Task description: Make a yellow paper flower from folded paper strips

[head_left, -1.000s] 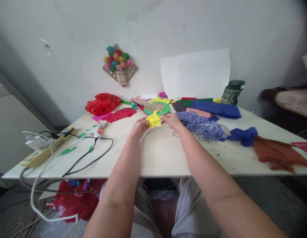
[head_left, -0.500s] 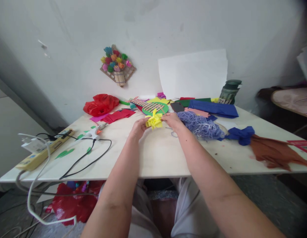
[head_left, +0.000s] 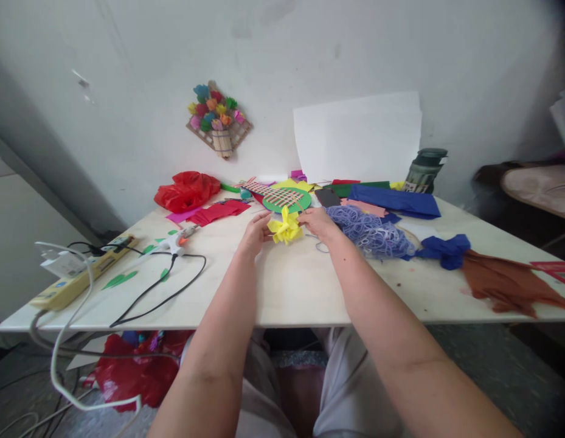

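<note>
A yellow paper flower [head_left: 285, 226] with spread petals is held up between my two hands, a little above the table. My left hand [head_left: 257, 233] pinches it at its left edge, fingers curled in. From the other side, my right hand [head_left: 318, 222] has its fingertips closed at the right petals. Just behind the flower lies a green oval [head_left: 305, 201] with a lattice of thin sticks [head_left: 278, 196] on it. A tangle of purple yarn [head_left: 368, 232] sits right beside my right hand.
On the left are a glue gun [head_left: 173, 242] with a looping black cord and a yellow power strip [head_left: 67, 289]. Red paper [head_left: 221, 212], a red plastic bag [head_left: 187, 191], a phone [head_left: 328, 198], blue paper [head_left: 394, 201], brown paper [head_left: 501, 280] and a dark bottle [head_left: 423, 171] lie around.
The yellow flower has turned slightly, so its petals face more upward and look fuller. Both hands stay in nearly the same place.
</note>
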`<state>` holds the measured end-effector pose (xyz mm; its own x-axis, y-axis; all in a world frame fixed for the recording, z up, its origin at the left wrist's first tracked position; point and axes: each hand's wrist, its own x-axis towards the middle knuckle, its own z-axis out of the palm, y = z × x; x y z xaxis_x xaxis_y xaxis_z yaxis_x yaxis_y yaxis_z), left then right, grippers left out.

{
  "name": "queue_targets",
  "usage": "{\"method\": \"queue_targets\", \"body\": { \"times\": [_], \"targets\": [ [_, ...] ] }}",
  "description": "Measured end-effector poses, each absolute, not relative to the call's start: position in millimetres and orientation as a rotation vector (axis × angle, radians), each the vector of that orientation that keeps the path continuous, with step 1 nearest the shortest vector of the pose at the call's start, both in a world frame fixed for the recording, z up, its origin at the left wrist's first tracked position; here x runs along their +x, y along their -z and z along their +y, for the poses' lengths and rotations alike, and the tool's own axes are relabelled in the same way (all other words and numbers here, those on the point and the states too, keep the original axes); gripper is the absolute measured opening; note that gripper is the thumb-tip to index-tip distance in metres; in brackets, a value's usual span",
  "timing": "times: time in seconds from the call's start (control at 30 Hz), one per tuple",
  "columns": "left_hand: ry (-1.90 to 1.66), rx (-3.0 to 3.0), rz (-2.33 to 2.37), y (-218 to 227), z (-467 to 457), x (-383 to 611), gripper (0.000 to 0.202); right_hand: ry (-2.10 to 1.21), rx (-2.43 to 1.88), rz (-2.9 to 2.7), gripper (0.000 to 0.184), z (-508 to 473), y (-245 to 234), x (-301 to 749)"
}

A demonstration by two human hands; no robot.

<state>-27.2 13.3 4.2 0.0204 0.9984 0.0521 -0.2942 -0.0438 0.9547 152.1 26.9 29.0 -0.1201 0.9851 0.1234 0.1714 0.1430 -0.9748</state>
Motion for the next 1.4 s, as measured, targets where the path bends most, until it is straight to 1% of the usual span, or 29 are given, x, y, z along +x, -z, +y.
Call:
{"method": "queue_targets", "body": {
  "times": [0.13, 0.43, 0.73, 0.93, 1.03, 1.13, 1.2, 1.3, 1.4],
  "targets": [
    [-1.254, 1.104, 0.952, -2.3, 12.8, -25.4, 0.040, -1.100, -1.184, -1.504, 0.007, 30.1, -23.9, 151.2],
    [-1.162, 1.203, 0.968, -0.3, 10.5, -20.7, 0.018, -1.066, -1.171, -1.597, 0.008, 37.6, -13.4, 149.8],
    [-1.166, 1.173, 0.952, -2.0, 8.7, -19.7, 0.016, -1.084, -1.203, -1.579, 0.009, 30.4, -19.2, 147.1],
    [-1.184, 1.146, 0.975, -0.7, 10.8, -20.0, 0.014, -0.994, -1.232, -1.630, 0.010, 36.1, -14.5, 147.6],
    [-1.215, 1.136, 1.002, -0.7, 11.5, -19.9, 0.016, -0.782, -1.267, -1.677, 0.016, 40.3, -13.9, 148.9],
    [-1.225, 1.142, 1.029, -0.1, 12.5, -20.5, 0.021, -0.572, -1.251, -1.772, 0.029, 42.1, -16.4, 150.1],
    [-1.220, 1.158, 1.042, 0.4, 13.0, -21.4, 0.023, -0.508, -1.209, -1.832, 0.035, 41.8, -18.3, 150.4],
    [-1.212, 1.193, 1.069, 0.7, 13.0, -22.8, 0.023, -0.436, -1.144, -1.900, 0.038, 39.6, -19.7, 150.4],
    [-1.199, 1.225, 1.100, 0.4, 12.2, -23.3, 0.023, -0.434, -1.082, -1.953, 0.042, 36.5, -20.1, 150.5]
  ]
}}
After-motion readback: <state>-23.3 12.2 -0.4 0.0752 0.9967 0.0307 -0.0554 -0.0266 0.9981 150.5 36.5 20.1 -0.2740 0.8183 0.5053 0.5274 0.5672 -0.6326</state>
